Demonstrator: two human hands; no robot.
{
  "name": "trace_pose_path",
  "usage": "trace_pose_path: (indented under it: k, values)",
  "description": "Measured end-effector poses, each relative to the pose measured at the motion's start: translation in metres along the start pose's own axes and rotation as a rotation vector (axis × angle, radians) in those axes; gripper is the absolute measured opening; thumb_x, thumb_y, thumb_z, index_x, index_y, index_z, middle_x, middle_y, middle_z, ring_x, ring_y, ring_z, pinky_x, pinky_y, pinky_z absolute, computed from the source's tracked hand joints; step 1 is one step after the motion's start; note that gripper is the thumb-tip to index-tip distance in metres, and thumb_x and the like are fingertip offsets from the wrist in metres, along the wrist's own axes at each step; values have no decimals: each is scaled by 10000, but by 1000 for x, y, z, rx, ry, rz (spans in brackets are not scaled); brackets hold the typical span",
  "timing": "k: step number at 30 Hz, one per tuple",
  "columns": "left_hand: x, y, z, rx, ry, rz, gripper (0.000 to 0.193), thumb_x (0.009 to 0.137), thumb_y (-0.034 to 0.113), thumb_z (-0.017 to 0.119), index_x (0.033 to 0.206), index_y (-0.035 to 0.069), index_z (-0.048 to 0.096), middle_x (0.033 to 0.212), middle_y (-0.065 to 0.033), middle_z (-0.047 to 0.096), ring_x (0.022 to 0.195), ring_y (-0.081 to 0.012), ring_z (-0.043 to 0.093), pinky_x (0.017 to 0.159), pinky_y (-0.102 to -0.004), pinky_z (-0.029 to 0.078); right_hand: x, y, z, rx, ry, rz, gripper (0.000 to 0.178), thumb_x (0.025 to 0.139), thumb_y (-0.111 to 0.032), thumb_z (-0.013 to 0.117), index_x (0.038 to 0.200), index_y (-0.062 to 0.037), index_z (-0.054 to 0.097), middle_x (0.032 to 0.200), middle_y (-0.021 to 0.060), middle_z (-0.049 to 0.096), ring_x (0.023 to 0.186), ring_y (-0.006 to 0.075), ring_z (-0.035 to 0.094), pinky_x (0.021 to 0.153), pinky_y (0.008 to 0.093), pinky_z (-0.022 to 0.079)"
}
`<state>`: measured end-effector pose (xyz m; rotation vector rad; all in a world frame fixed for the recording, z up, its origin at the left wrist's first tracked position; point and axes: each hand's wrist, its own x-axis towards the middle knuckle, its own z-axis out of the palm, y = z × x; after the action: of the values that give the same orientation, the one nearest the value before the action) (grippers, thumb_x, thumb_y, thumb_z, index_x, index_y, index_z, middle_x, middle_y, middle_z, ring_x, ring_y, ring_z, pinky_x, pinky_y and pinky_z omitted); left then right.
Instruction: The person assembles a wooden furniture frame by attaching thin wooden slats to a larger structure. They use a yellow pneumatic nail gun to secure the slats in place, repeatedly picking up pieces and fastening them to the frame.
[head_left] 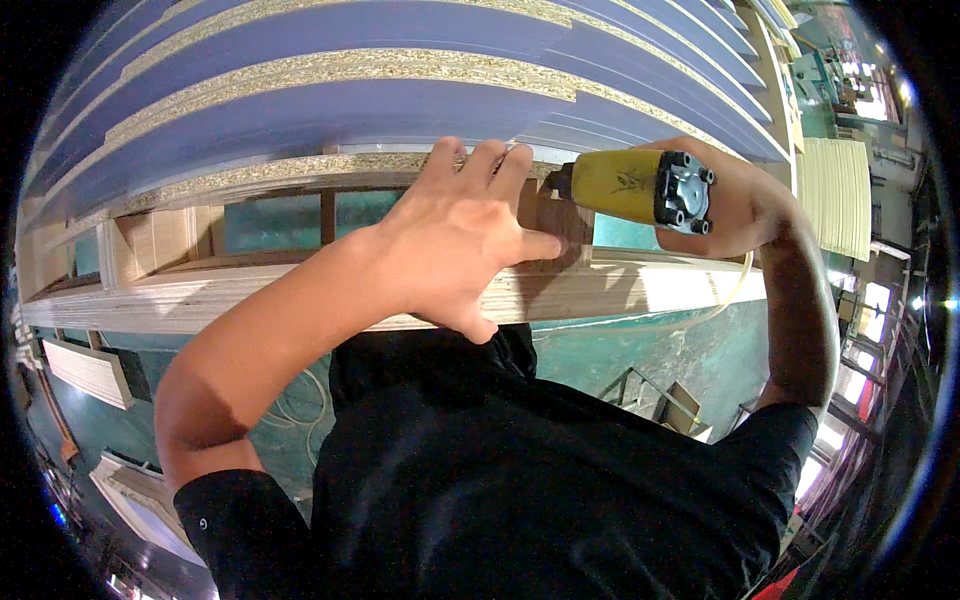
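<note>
A yellow and black pneumatic nail gun (618, 186) is in my right hand (738, 196), which wraps round it from the right. The gun's black nose points left, close to the far particleboard edge (370, 164) and a short wooden crosspiece (560, 225). My left hand (462, 225) is spread open. Its fingertips rest at the particleboard edge and its thumb reaches over the near plywood rail (640, 288), just left of the nose. Whether a nail or staple is at the nose cannot be seen. A pale air hose (715, 311) hangs below the gun.
Long blue-faced particleboard panels (350, 112) lie in stepped rows beyond the frame. Wooden crosspieces (150, 245) divide the frame at left. Pale boards (835, 198) are stacked at right. More boards (88, 372) lie low at left, above a green floor (580, 365).
</note>
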<state>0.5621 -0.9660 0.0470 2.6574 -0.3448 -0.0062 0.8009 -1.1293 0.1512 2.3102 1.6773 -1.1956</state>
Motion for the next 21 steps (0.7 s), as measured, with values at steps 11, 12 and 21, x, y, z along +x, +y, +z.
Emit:
trace_pose_path:
  k: [11,12,21]
  values:
    - [1,2,-2,4,-40,-36,940,471,536,886,1352,334,629,1446,-274,353,1369,-459,306,1063,-640,274,-2,1,-3,9,-9,-69,642,695,-201,826,1271,-51,585,1154,173,669,1084,294,653,957,389,525]
    - [0,2,-2,12,-38,-37,939,471,537,886,1351,337,629,1451,-273,346,1373,-459,300,1065,-645,270,-1,-3,-3,13,-4,-53,647,693,-202,826,1275,-53,588,1159,174,668,1090,297,652,960,390,524]
    - [0,2,0,-8,-44,-43,912,478,529,889,1332,336,637,1466,-271,325,1385,-471,278,1090,-662,236,-9,5,-6,87,-1,43,664,686,-220,833,1280,-64,582,1157,176,664,1094,310,648,977,407,516]
